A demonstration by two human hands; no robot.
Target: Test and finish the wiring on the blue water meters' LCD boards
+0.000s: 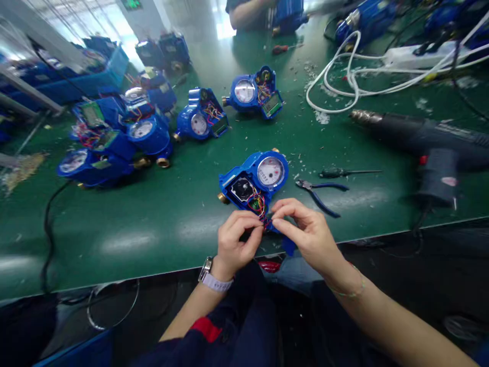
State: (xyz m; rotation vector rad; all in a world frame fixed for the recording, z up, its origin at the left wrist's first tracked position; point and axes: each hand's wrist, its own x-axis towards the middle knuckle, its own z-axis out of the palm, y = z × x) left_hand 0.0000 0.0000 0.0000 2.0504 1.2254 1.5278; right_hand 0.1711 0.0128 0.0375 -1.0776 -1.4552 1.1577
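Note:
A blue water meter (pixel 244 171) lies near the table's front edge, its round white dial facing up and its wiring box uncovered. Red, yellow and white wires (pixel 261 203) run out of the box toward me. My left hand (pixel 239 237), with a watch on the wrist, pinches these wires between thumb and fingertips. Just opposite, my right hand (pixel 301 227) has its thumb and fingers closed at the same wire ends; what exactly sits in that pinch is too small to tell. Under the right hand a blue plastic part (pixel 288 246) hangs over the edge.
Cutting pliers (pixel 321 193) and a screwdriver (pixel 349 173) lie right of the meter. Beyond them rests a heat gun (pixel 428 142), with a looped white cable (pixel 355 92) behind. More opened meters (pixel 200 120) stand left and back. Across the table shows another person's arm (pixel 250 14).

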